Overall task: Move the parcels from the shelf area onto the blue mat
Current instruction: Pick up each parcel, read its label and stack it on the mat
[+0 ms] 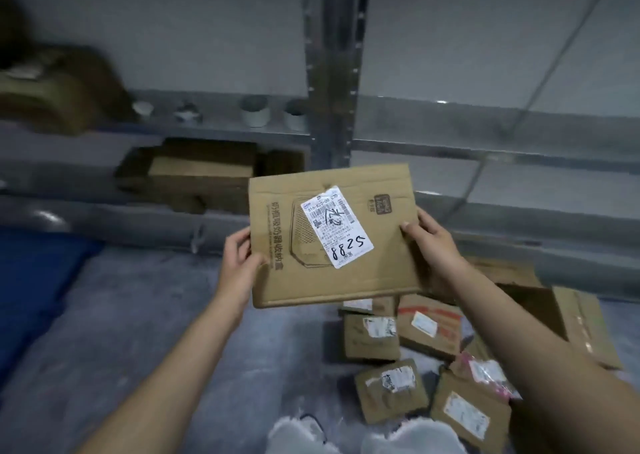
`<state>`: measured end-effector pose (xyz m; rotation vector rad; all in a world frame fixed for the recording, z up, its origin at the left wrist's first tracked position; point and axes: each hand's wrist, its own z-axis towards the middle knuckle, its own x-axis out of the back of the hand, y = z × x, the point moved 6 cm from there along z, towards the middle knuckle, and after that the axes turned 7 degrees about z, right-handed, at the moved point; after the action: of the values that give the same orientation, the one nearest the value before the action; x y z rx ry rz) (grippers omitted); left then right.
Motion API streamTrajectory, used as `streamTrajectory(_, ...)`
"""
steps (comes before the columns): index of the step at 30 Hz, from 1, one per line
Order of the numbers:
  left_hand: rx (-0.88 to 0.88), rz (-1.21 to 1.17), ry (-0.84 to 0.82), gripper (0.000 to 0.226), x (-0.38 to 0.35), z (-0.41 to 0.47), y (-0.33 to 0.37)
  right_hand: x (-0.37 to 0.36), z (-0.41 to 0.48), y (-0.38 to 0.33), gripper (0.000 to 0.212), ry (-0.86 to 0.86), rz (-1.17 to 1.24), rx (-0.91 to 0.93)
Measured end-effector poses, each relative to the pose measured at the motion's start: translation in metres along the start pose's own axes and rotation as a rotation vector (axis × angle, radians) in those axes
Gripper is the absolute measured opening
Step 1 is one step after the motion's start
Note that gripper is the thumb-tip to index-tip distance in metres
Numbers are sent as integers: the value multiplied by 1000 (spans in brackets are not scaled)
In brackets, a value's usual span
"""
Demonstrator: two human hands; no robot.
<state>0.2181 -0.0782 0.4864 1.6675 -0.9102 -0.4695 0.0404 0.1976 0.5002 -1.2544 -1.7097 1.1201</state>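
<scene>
Above grey floor, flat creased cardboard parcel [332,235], left hand [239,263], right hand [429,242] gripping its edges.

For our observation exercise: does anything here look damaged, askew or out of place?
The label on the held box sits crooked, and the box is creased. Below it, parcels lie jumbled on the floor at odd angles.

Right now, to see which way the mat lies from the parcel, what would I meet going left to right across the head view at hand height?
blue mat → left hand → parcel, gripped at both side edges → right hand → open cardboard box
</scene>
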Motion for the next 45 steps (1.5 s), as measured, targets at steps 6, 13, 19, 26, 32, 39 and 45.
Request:
streamTrajectory(6, 56, -203, 403, 48, 158, -50, -46, -184, -22, -19, 40, -337, -179, 68)
streamTrajectory(13, 123, -392, 689, 47, 255, -80, -85, -341, -38, -28, 53, -708, -395, 163)
streamTrajectory(19, 159, -436, 915, 51, 344, -67, -96, -500, -34, -29, 58, -939, -413, 205)
streamTrajectory(26, 203, -449, 1097, 45, 444, -4, -86, -668, -5, -45, 63, -1137, -408, 248)
streamTrajectory(32, 213, -486, 1251, 44, 531, 28, -72, -809, -9, -50, 62, -1293, -483, 270)
streamTrajectory(39, 270, -409, 1412, 26, 656, 26, -99, -979, -62, -21, 60, -1426, -526, 257)
streamTrajectory(45, 241, -497, 1430, 29, 808, 37, -133, -1128, -114, 9, 43, -1366, -576, 213)
